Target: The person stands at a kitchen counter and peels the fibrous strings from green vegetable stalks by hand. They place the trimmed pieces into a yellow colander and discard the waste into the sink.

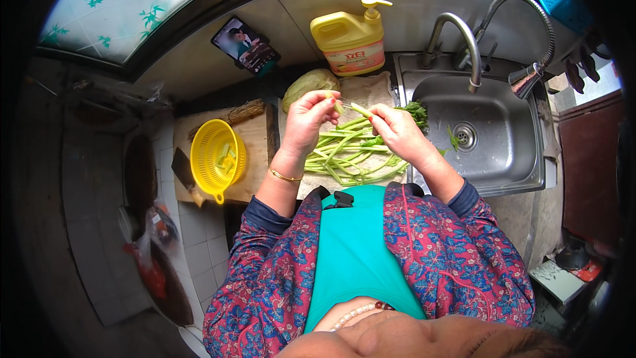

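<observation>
My left hand (314,113) pinches a short pale green piece of celery stalk (338,107) between thumb and fingers. Close on its right, my right hand (397,129) grips a celery stalk (361,110) near its end. Thin strands seem to run between the two pieces. Below both hands, a pile of long green celery stalks (343,151) lies on a light cloth (370,90), with leaves at its right side. A yellow plastic colander (218,159) holds several short cut pieces (226,156). It sits on a wooden cutting board (256,159) to the left.
A cleaver (184,169) lies left of the colander, a straw brush (243,112) behind it. A pale green melon or gourd (310,85) and a yellow pump jug (349,42) stand behind my hands. A phone (246,45) leans at the wall. The steel sink (516,159) with faucets is right.
</observation>
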